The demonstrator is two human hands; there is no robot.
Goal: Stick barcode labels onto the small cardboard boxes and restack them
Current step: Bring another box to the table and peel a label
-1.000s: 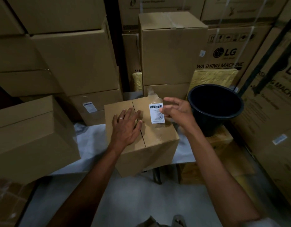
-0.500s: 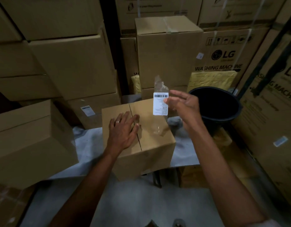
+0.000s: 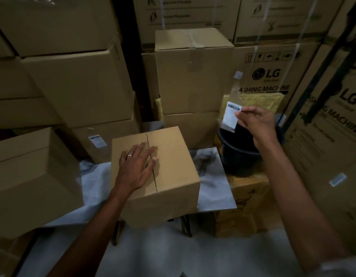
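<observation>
Barcode label (image 3: 231,116) pinched in your right hand (image 3: 255,124): bring it back over the small cardboard box (image 3: 169,156) your flat left hand (image 3: 136,165) steadies, then smooth it down

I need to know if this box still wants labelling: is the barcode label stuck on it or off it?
Off. The right hand pinches the barcode label in the air above the black bucket; the small cardboard box under the left hand has a bare top.
</observation>
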